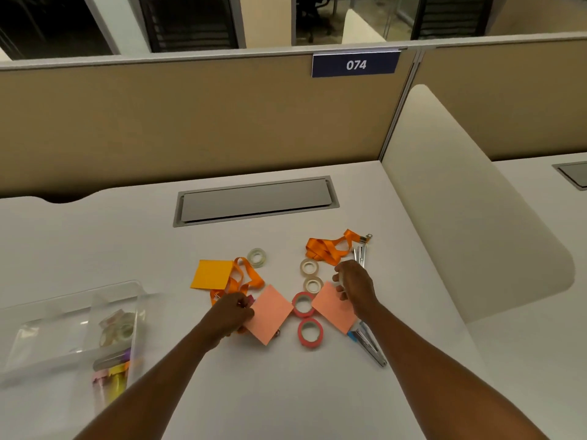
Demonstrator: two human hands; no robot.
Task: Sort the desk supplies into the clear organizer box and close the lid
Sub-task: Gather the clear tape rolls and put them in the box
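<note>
The clear organizer box (41, 315) stands open at the left and holds tape rolls and coloured items. In the middle of the desk lie two pink sticky pads (270, 314) (333, 309), an orange pad (212, 274), two orange lanyards (246, 277) (327, 249), a clear tape roll (256, 257), two pale rolls (309, 267) and two pink rolls (310, 332). My left hand (233, 312) pinches the left corner of the left pink pad. My right hand (352, 287) is curled over the top edge of the right pink pad. What its fingers hold is hidden.
Metal clips lie by the right lanyard (360, 255) and below the right pad (370, 344). A grey cable hatch (254, 201) is set into the desk behind the supplies. A tan partition stands behind it, and a white divider (460, 217) on the right.
</note>
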